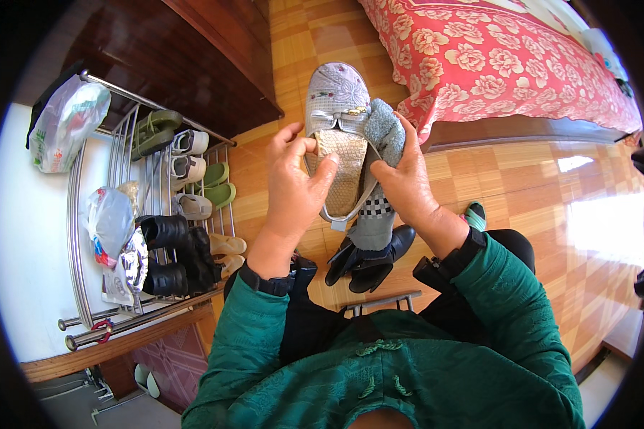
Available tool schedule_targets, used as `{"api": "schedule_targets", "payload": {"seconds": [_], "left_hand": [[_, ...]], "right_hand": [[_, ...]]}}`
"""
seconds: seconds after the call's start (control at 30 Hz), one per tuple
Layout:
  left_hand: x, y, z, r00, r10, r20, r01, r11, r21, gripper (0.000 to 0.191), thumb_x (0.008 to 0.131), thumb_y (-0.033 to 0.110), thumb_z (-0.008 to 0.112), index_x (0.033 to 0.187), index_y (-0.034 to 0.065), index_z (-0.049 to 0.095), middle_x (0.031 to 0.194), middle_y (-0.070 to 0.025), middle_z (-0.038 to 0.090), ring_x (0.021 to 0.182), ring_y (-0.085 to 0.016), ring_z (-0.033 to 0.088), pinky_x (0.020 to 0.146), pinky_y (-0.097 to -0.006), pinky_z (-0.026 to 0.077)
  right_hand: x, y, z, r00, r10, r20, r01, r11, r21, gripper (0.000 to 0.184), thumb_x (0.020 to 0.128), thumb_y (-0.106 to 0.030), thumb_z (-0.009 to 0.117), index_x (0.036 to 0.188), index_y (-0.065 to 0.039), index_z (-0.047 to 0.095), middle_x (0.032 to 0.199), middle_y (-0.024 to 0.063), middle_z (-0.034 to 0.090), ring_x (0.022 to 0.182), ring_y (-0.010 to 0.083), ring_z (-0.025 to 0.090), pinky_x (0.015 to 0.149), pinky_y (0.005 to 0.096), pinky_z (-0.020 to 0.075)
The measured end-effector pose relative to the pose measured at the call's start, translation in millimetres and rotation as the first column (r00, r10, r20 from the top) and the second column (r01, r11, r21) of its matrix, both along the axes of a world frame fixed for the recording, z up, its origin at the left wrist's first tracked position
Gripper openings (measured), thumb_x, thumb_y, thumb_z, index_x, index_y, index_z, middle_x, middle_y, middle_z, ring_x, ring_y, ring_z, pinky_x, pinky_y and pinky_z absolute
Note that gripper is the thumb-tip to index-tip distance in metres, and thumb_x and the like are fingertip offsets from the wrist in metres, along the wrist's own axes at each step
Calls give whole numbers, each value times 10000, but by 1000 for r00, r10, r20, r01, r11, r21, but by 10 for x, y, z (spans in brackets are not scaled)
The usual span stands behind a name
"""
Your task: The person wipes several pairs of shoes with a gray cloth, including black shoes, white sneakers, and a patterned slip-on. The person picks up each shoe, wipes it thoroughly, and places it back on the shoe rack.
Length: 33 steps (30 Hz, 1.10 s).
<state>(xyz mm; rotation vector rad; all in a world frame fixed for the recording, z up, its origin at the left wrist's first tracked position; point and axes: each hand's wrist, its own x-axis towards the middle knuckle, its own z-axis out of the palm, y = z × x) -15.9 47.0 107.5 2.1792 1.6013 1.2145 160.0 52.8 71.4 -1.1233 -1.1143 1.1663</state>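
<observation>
A pale grey slip-on shoe (337, 88) with floral embroidery and a bow is held up in front of me, toe pointing away. Its woven tan insole (343, 171) faces up. My left hand (299, 182) grips the shoe's left side, thumb over the insole and index finger at the rim. On the other side, my right hand (408, 179) pinches a fuzzy grey-blue sock (386, 131) against the shoe's right side. Below the shoe hangs a grey part with a black-and-white checkered band, apparently the same sock. Fingers hide part of both items.
Black shoes (378, 263) lie on the floor by a low stool (383, 303). Left stands a metal shoe rack (75, 214) with several shoes, boots and plastic bags (70, 126). A bed with a red floral cover (472, 69) is at upper right, a dark wooden cabinet (193, 64) upper left.
</observation>
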Motion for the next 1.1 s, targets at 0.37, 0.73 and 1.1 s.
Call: {"api": "schedule_targets", "payload": {"seconds": [0.37,0.73,1.1], "left_hand": [[-418,85,98,-277,573,772,788,595,-159,230,1014,126,487,1195,8,564,790,-82,600,554,-122,515,457,-237,447],[-662,19,143,-574,504,645,760,621,192,343,1004,202,436,1205,-75,451,888,-63,434,538,-124,422,427,-263,303],[-463,-141,6,-367,588,721,872,487,47,255,1024,203,395,1037,-51,421,821,-95,422,575,-123,415,439,-231,344]], "right_hand": [[73,37,89,1000,-3,5,4,995,-99,778,753,55,566,1469,-25,271,1267,167,533,1184,252,529,1038,331,397],[195,193,68,986,-66,-156,39,985,-170,747,782,40,579,1463,-16,277,1222,113,558,1099,217,570,945,329,466],[251,204,142,966,-92,-243,41,977,-207,618,778,55,560,1371,-31,407,1141,97,565,992,194,585,853,314,501]]}}
